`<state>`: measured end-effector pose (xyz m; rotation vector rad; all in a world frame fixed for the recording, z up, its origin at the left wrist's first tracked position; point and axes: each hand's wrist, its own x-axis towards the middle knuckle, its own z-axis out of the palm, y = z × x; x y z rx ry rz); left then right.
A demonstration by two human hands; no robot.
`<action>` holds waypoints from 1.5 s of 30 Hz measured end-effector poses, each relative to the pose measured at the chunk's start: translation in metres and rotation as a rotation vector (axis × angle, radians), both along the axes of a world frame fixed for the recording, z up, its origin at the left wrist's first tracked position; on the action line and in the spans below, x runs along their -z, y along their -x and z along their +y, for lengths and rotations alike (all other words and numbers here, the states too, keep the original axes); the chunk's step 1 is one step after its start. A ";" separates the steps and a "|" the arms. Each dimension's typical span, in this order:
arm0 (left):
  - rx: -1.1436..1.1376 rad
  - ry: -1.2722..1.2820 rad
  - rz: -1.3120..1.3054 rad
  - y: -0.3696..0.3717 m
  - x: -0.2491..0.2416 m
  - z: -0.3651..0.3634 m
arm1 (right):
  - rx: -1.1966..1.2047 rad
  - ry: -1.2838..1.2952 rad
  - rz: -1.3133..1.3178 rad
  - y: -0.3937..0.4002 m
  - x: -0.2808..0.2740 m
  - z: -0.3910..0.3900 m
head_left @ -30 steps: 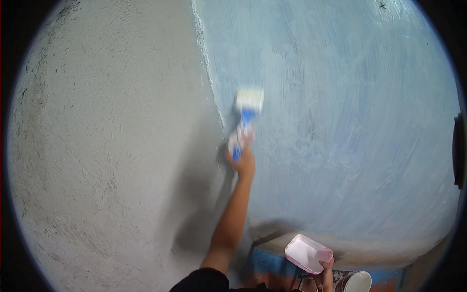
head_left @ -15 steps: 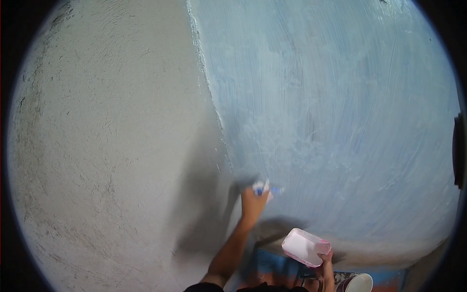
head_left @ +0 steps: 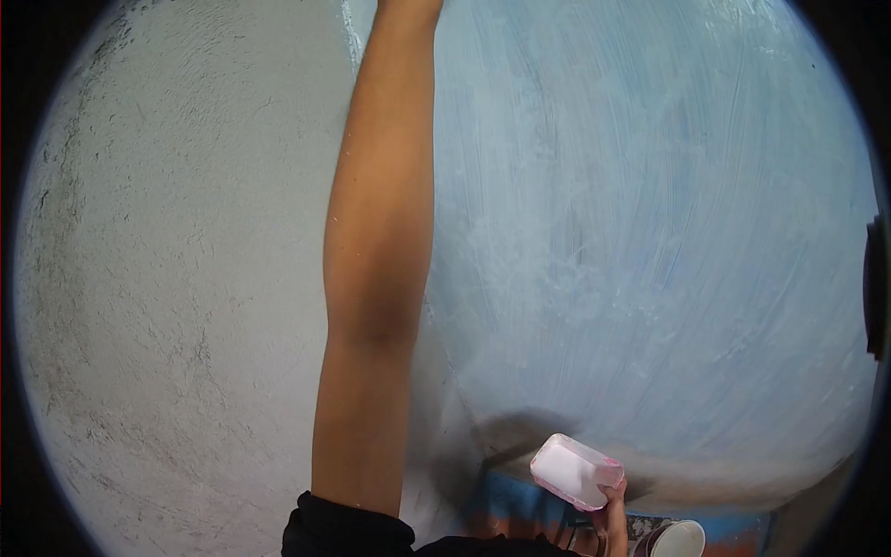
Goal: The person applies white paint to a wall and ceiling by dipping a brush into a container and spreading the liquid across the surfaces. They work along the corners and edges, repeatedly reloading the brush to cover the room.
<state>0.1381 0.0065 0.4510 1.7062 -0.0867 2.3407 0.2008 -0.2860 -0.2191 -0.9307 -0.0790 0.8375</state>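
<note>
Stretched straight up across the view, my left arm passes in front of the border between the grey wall and the blue painted wall. My left hand is beyond the top edge, out of sight with whatever it holds. At the lower right, my right hand grips the near corner of a pink-edged white tray. The thumb lies over the tray's rim, and white material shows inside. Behind the tray stands the blue wall, streaked with pale strokes.
Bare grey wall fills the left side. A white-rimmed bucket stands at the lower right, beside my right forearm. Blue and orange-brown surfaces show along the bottom. A dark object is at the right edge.
My left hand, earlier low on the blue wall with a blue-and-white tool, has moved up and out of view. My right hand and the tray have shifted slightly left.
</note>
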 end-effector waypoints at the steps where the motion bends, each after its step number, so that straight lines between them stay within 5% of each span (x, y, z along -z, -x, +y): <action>1: -0.008 -0.060 -0.096 -0.004 0.008 -0.001 | 0.001 -0.009 0.006 0.000 0.000 -0.002; 5: 0.483 0.040 -0.146 -0.036 0.083 0.027 | 0.053 -0.020 0.005 -0.002 0.015 -0.007; 11: -0.086 0.204 -0.074 -0.062 0.358 0.027 | 0.002 0.022 0.000 -0.008 0.031 -0.022; 17: 0.191 0.643 0.092 -0.020 0.655 -0.038 | 0.009 0.005 -0.002 -0.014 0.059 -0.020; 20: 0.243 0.874 0.289 0.031 0.739 -0.061 | -0.024 -0.017 -0.008 -0.017 0.075 -0.022; 24: 0.329 1.063 0.338 0.082 0.724 -0.090 | -0.083 -0.004 -0.050 -0.026 0.064 -0.024; 27: 0.153 1.124 0.475 0.102 0.683 -0.107 | -0.115 -0.014 -0.043 -0.034 0.050 -0.029; 37: 0.326 1.028 0.508 0.098 0.570 -0.136 | -0.235 0.000 -0.034 -0.022 0.004 -0.025; 45: 0.148 0.786 0.982 0.078 0.578 -0.120 | -0.177 -0.018 0.015 0.003 -0.017 -0.014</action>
